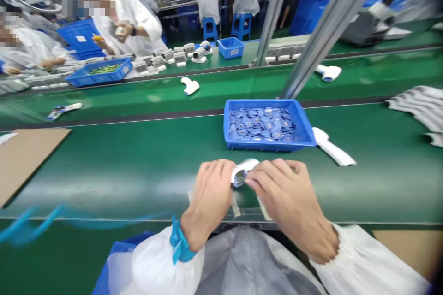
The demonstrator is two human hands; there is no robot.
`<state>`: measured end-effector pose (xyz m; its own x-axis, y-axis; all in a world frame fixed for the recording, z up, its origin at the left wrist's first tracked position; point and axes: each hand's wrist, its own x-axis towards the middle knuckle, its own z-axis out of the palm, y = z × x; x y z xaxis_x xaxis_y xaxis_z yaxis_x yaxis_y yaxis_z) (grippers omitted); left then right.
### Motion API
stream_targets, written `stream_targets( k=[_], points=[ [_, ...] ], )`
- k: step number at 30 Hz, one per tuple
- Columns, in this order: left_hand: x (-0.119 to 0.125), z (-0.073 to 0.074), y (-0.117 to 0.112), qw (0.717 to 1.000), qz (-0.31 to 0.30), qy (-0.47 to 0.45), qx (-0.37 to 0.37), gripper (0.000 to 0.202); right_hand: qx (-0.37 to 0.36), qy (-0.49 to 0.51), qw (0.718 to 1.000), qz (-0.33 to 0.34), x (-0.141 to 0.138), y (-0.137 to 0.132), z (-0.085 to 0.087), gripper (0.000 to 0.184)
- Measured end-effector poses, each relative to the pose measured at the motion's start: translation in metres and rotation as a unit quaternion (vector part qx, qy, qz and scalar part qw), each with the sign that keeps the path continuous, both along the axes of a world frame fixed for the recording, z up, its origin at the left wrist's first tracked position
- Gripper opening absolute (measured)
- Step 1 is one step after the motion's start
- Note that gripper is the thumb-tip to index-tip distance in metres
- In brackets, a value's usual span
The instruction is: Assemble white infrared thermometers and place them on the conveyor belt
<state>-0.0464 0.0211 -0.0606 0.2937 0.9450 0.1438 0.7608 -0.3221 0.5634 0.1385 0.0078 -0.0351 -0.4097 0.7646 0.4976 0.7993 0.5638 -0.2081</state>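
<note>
Both my hands meet over the green bench around a white handheld thermometer (249,164) with a blue-edged window on its near end. My left hand (212,189) grips its left side, fingers curled over it. On the other side my right hand (285,189) has its thumb and fingers pinched at the window's edge; whether a small part is between them is hidden. Just beyond the hands stands a blue bin (270,145) holding many small blue oval pieces (259,123). A white gun-shaped housing (334,148) lies against the bin's right side.
A green conveyor belt (152,94) runs behind the bench, carrying a white thermometer (190,86). Metal posts (311,41) rise beyond the bin. Cardboard (27,156) lies at left, white housings (420,106) at right. A blue cord (34,226) trails near my left wrist. Co-workers (128,23) sit opposite.
</note>
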Motion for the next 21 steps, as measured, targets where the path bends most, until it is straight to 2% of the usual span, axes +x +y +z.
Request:
stream_targets(
  k=[2, 3, 5, 6, 7, 9, 11, 12, 14, 16, 17, 19, 21],
  points=[
    [-0.004, -0.003, 0.003, 0.996, 0.074, 0.05, 0.023, 0.02, -0.051, 0.008, 0.998, -0.027, 0.008, -0.002, 0.0, 0.03],
    [-0.007, -0.004, 0.006, 0.993, 0.111, 0.033, 0.014, 0.016, -0.081, 0.021, 0.995, -0.052, 0.016, -0.002, -0.005, 0.031],
    [-0.015, -0.007, 0.011, 0.985, 0.152, -0.076, -0.042, 0.008, -0.135, 0.033, 0.983, -0.117, 0.038, 0.001, -0.022, 0.036],
    [-0.02, -0.007, 0.014, 0.972, 0.156, -0.153, -0.086, 0.013, -0.153, 0.027, 0.976, -0.152, 0.051, 0.004, -0.034, 0.04],
    [-0.024, -0.006, 0.015, 0.951, 0.152, -0.231, -0.138, 0.022, -0.165, 0.012, 0.97, -0.18, 0.064, 0.006, -0.046, 0.045],
    [-0.03, -0.002, 0.016, 0.892, 0.139, -0.356, -0.24, 0.037, -0.181, 0.011, 0.963, -0.198, 0.092, 0.011, -0.065, 0.049],
    [-0.032, 0.001, 0.015, 0.843, 0.13, -0.423, -0.305, 0.047, -0.184, 0.033, 0.961, -0.204, 0.12, 0.018, -0.072, 0.049],
    [-0.03, 0.002, 0.014, 0.832, 0.122, -0.438, -0.318, 0.047, -0.173, 0.031, 0.96, -0.219, 0.135, 0.025, -0.072, 0.049],
    [-0.024, 0.002, 0.012, 0.83, 0.095, -0.446, -0.321, 0.044, -0.131, -0.013, 0.953, -0.275, 0.164, 0.043, -0.069, 0.051],
    [-0.015, -0.001, 0.011, 0.842, 0.066, -0.442, -0.302, 0.039, -0.106, -0.048, 0.938, -0.325, 0.191, 0.066, -0.071, 0.065],
    [-0.011, -0.003, 0.011, 0.851, 0.057, -0.437, -0.288, 0.036, -0.113, -0.071, 0.937, -0.324, 0.203, 0.077, -0.075, 0.069],
    [-0.004, -0.008, 0.011, 0.865, 0.052, -0.421, -0.269, 0.031, -0.109, -0.054, 0.945, -0.304, 0.222, 0.093, -0.086, 0.068],
    [-0.001, -0.012, 0.013, 0.862, 0.045, -0.415, -0.287, 0.031, -0.102, -0.008, 0.959, -0.263, 0.235, 0.093, -0.095, 0.059]
  ],
)
